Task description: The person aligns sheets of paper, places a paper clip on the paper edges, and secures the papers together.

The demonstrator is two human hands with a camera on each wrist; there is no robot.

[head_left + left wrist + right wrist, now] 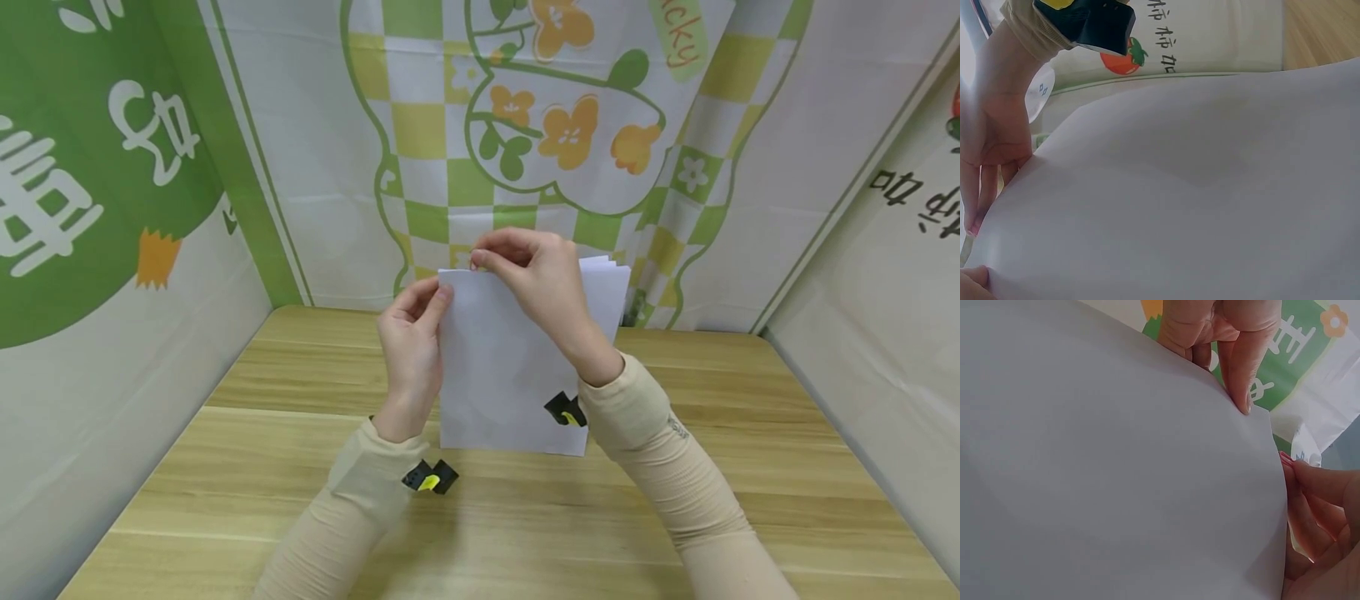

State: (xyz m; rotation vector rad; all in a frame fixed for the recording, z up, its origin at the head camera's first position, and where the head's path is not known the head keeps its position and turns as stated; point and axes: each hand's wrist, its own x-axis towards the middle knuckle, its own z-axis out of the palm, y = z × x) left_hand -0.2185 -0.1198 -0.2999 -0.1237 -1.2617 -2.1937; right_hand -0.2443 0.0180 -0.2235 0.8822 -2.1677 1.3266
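Observation:
Several white sheets of paper (502, 367) stand upright above the table, their upper right corners fanned slightly apart. My left hand (411, 337) pinches the left edge just below the upper left corner, with the thumb on the near face. At the top edge, my right hand (551, 287) holds a small pink-red paper clip (1285, 459) between thumb and fingers. The clip's looped end shows right at the paper's edge in the right wrist view. In the left wrist view the paper covers most of the picture, and the left thumb (974, 284) peeks in at the lower left.
A wood-grain table (255, 500) lies beneath the hands. Printed cloth walls (330, 208) enclose its back and sides. A black wrist camera mount (442, 477) hangs by the left sleeve, and another mount (562, 408) by the right sleeve overlaps the paper.

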